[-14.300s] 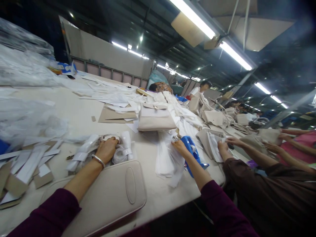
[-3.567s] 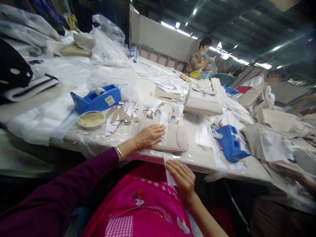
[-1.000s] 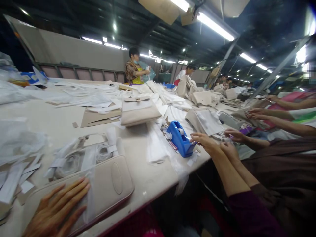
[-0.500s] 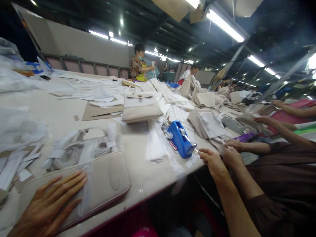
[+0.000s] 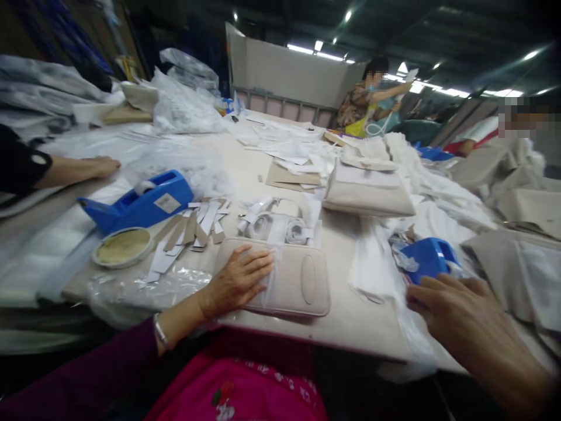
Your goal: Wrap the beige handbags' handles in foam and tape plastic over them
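Note:
My left hand (image 5: pixel 239 279) lies flat on the front of a beige handbag (image 5: pixel 294 279), fingers stretched out. A translucent wrap crosses the bag at my fingertips, and the coiled strap (image 5: pixel 298 230), bound in white, sits behind it. My right hand (image 5: pixel 456 321) is in front of a blue tape dispenser (image 5: pixel 432 257) and partly covers it. Its fingers are curled inward and somewhat blurred; what they hold, if anything, is hidden.
Another beige bag (image 5: pixel 370 190) stands further back. On the left are a second blue tape dispenser (image 5: pixel 144 202), a round dish (image 5: pixel 123 247), cut strips (image 5: pixel 201 225) and a co-worker's hand (image 5: pixel 103 166). Stacked beige pieces (image 5: pixel 512 275) lie right. Another person (image 5: pixel 355 108) stands behind the table.
The view has swung left. My right hand, earlier pinching at the dispenser's cutter end, is now more curled and covers part of the dispenser. My left hand stays on the bag.

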Demonstrator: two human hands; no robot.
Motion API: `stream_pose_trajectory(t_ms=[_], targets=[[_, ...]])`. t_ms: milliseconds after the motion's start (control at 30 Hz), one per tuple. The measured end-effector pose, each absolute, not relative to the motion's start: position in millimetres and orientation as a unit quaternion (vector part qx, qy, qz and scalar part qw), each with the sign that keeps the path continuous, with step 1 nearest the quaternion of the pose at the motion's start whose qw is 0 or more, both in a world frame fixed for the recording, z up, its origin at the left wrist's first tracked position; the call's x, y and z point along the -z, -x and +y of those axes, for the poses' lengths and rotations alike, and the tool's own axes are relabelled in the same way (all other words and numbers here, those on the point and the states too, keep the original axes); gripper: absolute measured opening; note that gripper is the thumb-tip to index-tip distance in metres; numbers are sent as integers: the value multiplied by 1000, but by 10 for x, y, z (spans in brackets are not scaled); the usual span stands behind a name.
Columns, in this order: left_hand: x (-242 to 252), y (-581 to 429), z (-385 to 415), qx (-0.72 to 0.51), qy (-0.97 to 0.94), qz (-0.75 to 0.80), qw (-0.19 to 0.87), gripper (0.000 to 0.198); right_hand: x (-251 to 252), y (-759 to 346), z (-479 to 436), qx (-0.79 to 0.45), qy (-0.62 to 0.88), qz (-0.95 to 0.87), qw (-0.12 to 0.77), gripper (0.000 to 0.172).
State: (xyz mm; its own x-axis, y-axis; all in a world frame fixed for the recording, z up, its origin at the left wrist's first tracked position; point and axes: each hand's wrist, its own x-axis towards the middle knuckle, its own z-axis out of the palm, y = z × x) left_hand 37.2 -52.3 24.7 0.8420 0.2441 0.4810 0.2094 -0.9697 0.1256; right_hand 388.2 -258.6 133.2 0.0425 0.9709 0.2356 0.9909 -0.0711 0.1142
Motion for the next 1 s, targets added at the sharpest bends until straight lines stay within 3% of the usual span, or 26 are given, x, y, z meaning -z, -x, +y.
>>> stream_pose_trajectory(t_ms=[133, 300, 433, 733, 1000], targets=[[-244, -355, -560, -255, -958, 124, 52, 38, -1610, -2926, -1507, 3, 559, -829, -21, 25], [-214, -313, -549, -259, -955, 137, 48, 36, -1497, -2372, -570, -103, 437, -887, -109, 21], [-192, -304, -532, -271, -951, 141, 47, 35, -1353, -2249, -247, -83, 429, -883, -172, 21], [-188, -308, -520, -273, -949, 142, 67, 36, -1261, -2153, -54, -30, 415, -883, -216, 18], [-187, -330, -515, -271, -950, 129, 91, 36, -1129, -2098, -138, 62, 444, -875, -183, 20]])
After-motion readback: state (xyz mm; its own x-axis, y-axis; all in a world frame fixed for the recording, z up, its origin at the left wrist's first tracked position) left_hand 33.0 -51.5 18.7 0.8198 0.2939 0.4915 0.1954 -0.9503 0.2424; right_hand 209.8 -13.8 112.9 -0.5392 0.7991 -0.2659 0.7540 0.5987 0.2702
